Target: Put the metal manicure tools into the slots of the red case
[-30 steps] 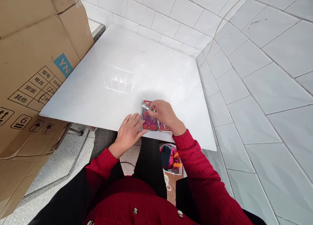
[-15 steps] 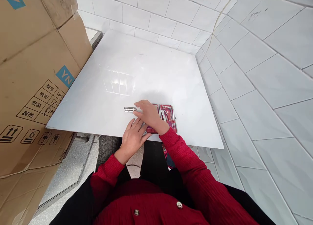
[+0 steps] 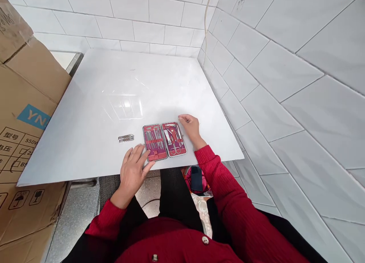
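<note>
A manicure case (image 3: 166,141) lies unfolded on the white table, red inside. Its left half holds several slim metal tools; scissors (image 3: 175,150) and a nail clipper (image 3: 167,136) show in the right half. My left hand (image 3: 132,173) has its fingers spread, the tips at the case's lower left edge. At the upper right edge of the case is my right hand (image 3: 191,129), with thumb and fingertips drawn together; whether anything is between them is hidden. Two metal nail clippers (image 3: 126,138) lie side by side on the table, left of the case.
The white tabletop (image 3: 159,84) meets tiled walls (image 3: 256,84) at the back and right. A large cardboard box (image 3: 25,88) stands at the left. Below the front edge, a dark phone (image 3: 196,178) lies on a pink item. A thin cable (image 3: 205,23) hangs in the back corner.
My right hand has left the two clippers and moved right across the case to its far edge. My left hand stays by the case's left side. The view has turned right.
</note>
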Demonstrator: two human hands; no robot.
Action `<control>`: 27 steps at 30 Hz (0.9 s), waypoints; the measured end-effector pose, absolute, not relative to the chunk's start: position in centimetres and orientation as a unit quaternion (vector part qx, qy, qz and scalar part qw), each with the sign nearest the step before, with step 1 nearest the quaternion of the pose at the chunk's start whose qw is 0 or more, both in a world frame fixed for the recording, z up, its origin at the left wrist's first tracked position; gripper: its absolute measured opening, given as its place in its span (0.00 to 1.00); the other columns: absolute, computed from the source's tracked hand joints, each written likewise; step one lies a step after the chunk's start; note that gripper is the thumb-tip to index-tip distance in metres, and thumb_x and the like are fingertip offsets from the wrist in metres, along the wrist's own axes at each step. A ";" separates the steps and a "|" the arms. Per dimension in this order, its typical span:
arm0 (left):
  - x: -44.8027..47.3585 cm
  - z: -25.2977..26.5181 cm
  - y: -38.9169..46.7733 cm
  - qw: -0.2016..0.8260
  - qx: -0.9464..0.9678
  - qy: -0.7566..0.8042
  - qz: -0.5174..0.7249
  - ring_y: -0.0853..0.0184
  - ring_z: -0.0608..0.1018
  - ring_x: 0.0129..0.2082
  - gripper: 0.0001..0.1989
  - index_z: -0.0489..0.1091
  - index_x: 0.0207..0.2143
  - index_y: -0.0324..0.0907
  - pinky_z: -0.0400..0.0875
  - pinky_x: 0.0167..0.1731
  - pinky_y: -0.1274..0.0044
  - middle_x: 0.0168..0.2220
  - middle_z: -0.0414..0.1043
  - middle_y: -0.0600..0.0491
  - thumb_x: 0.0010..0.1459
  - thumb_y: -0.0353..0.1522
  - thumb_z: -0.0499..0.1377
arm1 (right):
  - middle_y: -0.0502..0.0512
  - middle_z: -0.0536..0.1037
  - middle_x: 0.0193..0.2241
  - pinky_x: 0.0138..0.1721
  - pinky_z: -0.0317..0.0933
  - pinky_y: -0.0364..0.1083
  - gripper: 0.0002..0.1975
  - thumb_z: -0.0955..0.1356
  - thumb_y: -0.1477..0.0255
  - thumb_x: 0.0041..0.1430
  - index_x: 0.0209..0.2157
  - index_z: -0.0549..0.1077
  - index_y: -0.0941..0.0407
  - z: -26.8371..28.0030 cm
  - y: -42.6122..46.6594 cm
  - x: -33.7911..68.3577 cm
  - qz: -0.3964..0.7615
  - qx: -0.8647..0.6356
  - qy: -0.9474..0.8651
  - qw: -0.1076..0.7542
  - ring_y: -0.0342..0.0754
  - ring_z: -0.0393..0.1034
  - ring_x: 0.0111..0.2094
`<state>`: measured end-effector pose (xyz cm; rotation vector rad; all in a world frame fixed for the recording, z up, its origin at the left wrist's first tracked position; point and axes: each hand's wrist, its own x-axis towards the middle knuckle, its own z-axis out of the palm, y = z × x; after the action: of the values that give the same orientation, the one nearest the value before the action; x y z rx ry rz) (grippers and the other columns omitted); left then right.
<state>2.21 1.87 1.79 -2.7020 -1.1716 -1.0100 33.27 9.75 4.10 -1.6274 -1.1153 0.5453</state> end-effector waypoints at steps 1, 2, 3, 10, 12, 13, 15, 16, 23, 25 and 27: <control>2.2 1.7 1.9 0.015 -0.867 -0.377 -0.325 0.49 0.77 0.63 0.19 0.72 0.59 0.45 0.70 0.63 0.53 0.61 0.76 0.40 0.73 0.44 0.57 | 0.55 0.86 0.38 0.48 0.71 0.51 0.10 0.70 0.66 0.57 0.37 0.82 0.55 4.1 9.8 33.4 0.238 -0.672 -0.475 0.516 0.51 0.77 0.39; 2.2 1.7 1.8 0.014 -0.867 -0.378 -0.325 0.49 0.77 0.63 0.19 0.72 0.59 0.46 0.70 0.63 0.53 0.61 0.76 0.40 0.73 0.44 0.58 | 0.54 0.86 0.37 0.48 0.71 0.51 0.10 0.70 0.66 0.57 0.36 0.82 0.55 4.1 9.9 33.4 0.246 -0.668 -0.485 0.509 0.50 0.77 0.39; 2.2 1.6 1.8 0.013 -0.866 -0.379 -0.325 0.49 0.77 0.63 0.19 0.72 0.59 0.46 0.70 0.63 0.52 0.61 0.76 0.40 0.73 0.44 0.58 | 0.54 0.86 0.36 0.48 0.71 0.51 0.09 0.70 0.66 0.57 0.35 0.83 0.54 4.1 10.0 33.5 0.251 -0.666 -0.491 0.502 0.50 0.76 0.38; 3.5 1.6 1.3 0.007 -0.855 -0.398 -0.332 0.49 0.77 0.63 0.19 0.72 0.60 0.48 0.70 0.63 0.51 0.61 0.76 0.42 0.72 0.44 0.58 | 0.52 0.86 0.35 0.46 0.71 0.51 0.07 0.70 0.68 0.56 0.33 0.82 0.54 3.9 10.7 34.1 0.259 -0.667 -0.503 0.485 0.50 0.77 0.37; 4.0 1.6 1.2 0.009 -0.853 -0.400 -0.336 0.50 0.77 0.63 0.19 0.73 0.59 0.48 0.70 0.63 0.52 0.61 0.76 0.43 0.72 0.44 0.59 | 0.52 0.86 0.34 0.46 0.71 0.51 0.08 0.70 0.70 0.56 0.34 0.82 0.54 3.8 10.7 34.2 0.256 -0.672 -0.495 0.488 0.50 0.77 0.36; 4.3 1.6 1.1 0.011 -0.852 -0.400 -0.339 0.50 0.77 0.62 0.18 0.73 0.58 0.47 0.70 0.63 0.52 0.60 0.77 0.43 0.72 0.44 0.59 | 0.53 0.86 0.35 0.46 0.71 0.51 0.08 0.69 0.70 0.56 0.34 0.82 0.54 3.8 10.6 34.2 0.255 -0.674 -0.488 0.492 0.50 0.77 0.36; 4.6 1.6 1.1 0.013 -0.850 -0.400 -0.343 0.50 0.77 0.62 0.17 0.74 0.57 0.46 0.70 0.62 0.53 0.60 0.77 0.42 0.72 0.43 0.59 | 0.53 0.86 0.35 0.46 0.71 0.50 0.08 0.69 0.70 0.56 0.34 0.82 0.55 3.8 10.5 34.2 0.253 -0.676 -0.480 0.499 0.50 0.77 0.36; 4.7 1.6 1.1 0.012 -0.849 -0.400 -0.344 0.50 0.77 0.62 0.17 0.74 0.56 0.46 0.70 0.62 0.53 0.60 0.77 0.42 0.72 0.43 0.59 | 0.54 0.86 0.35 0.46 0.71 0.50 0.08 0.69 0.70 0.56 0.34 0.82 0.55 3.9 10.4 34.2 0.252 -0.676 -0.480 0.499 0.50 0.77 0.37; 4.6 1.6 1.0 0.006 -0.850 -0.407 -0.334 0.50 0.77 0.62 0.17 0.74 0.56 0.46 0.70 0.63 0.53 0.60 0.77 0.42 0.72 0.44 0.59 | 0.54 0.85 0.35 0.46 0.71 0.50 0.08 0.69 0.70 0.56 0.35 0.82 0.56 3.9 10.0 34.0 0.244 -0.676 -0.489 0.495 0.50 0.77 0.37; 4.5 1.7 1.0 0.008 -0.852 -0.406 -0.331 0.50 0.76 0.62 0.17 0.74 0.56 0.46 0.70 0.63 0.53 0.60 0.76 0.42 0.72 0.43 0.59 | 0.54 0.85 0.35 0.45 0.70 0.49 0.09 0.69 0.70 0.56 0.35 0.82 0.56 3.9 10.0 34.0 0.244 -0.675 -0.487 0.497 0.50 0.77 0.37; 4.4 1.9 1.0 0.009 -0.856 -0.403 -0.323 0.50 0.76 0.62 0.18 0.74 0.57 0.45 0.70 0.63 0.53 0.60 0.76 0.41 0.72 0.43 0.58 | 0.54 0.85 0.35 0.44 0.70 0.49 0.09 0.69 0.69 0.57 0.36 0.81 0.56 3.8 9.9 34.0 0.244 -0.675 -0.487 0.497 0.49 0.76 0.37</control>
<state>4.42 1.04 1.88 -2.6744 -1.2600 -1.0082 33.96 9.93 3.84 -1.6343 -1.1793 0.5914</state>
